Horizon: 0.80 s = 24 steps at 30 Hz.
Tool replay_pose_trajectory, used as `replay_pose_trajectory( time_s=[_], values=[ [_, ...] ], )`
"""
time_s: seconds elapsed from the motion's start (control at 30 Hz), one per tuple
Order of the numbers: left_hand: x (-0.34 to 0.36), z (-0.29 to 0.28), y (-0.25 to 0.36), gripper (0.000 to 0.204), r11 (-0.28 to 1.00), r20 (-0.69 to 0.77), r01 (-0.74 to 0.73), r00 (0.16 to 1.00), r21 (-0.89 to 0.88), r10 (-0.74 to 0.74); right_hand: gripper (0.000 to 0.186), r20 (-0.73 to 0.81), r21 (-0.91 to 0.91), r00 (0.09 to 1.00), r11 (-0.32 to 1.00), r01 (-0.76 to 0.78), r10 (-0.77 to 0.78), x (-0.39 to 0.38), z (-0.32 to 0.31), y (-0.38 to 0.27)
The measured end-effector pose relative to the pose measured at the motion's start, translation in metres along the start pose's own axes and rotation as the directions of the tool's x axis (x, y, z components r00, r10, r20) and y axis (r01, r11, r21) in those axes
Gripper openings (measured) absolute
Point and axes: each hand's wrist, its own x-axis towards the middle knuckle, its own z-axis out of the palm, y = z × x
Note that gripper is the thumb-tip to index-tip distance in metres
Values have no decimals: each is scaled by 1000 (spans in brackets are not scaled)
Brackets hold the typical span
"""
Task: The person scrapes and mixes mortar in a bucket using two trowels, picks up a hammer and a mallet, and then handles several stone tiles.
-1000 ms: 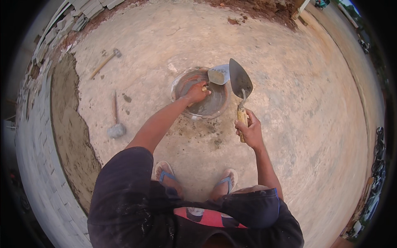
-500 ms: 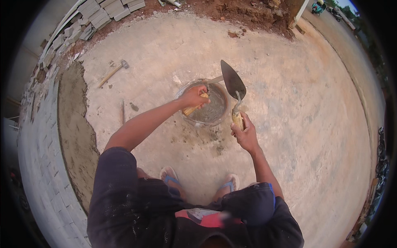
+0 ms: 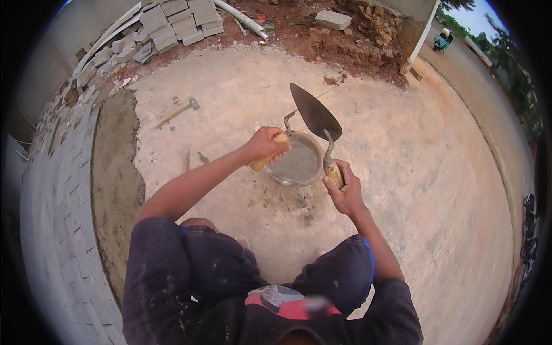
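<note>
My left hand (image 3: 270,145) is closed on the wooden handle of a trowel (image 3: 288,121), held over the left part of a round basin of grey wet mix (image 3: 296,164); its blade is mostly hidden behind the other trowel. My right hand (image 3: 344,190) grips the wooden handle of a pointed dark trowel (image 3: 315,112), raised just right of the basin with the blade tilted up. A hammer (image 3: 175,114) lies on the concrete at the back left. The handle of another tool (image 3: 187,161) shows beside my left forearm, which hides the rest of it.
Grey paving blocks (image 3: 66,201) border a strip of wet mortar (image 3: 118,161) on the left. Stacked blocks (image 3: 164,26), white pipe (image 3: 241,17) and a red dirt bank (image 3: 362,46) line the back. A post (image 3: 417,40) and scooter (image 3: 441,40) stand back right; parked motorbikes (image 3: 528,224) line the right.
My knees have bent into a lower squat. The left trowel has lifted out of the basin, turning edge-on. The right trowel has shifted and tilted slightly leftward. The view has tipped up toward the back.
</note>
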Motion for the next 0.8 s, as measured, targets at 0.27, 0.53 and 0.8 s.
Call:
replay_pose_trajectory(
  time_s=[0.27,0.53,0.8],
  values=[
    [-41,-8,35,17,983,-34,-137,990,-125,134,45,167,-172,977,972,159,-130,20,-20,-58],
    [-71,-16,50,15,969,-55,-186,982,-161,179,46,299,-278,952,948,151,-64,25,-31,-111],
    [-94,-22,55,13,948,-41,-224,975,-227,220,45,376,-289,923,936,204,-85,25,-38,-137]
  ],
)
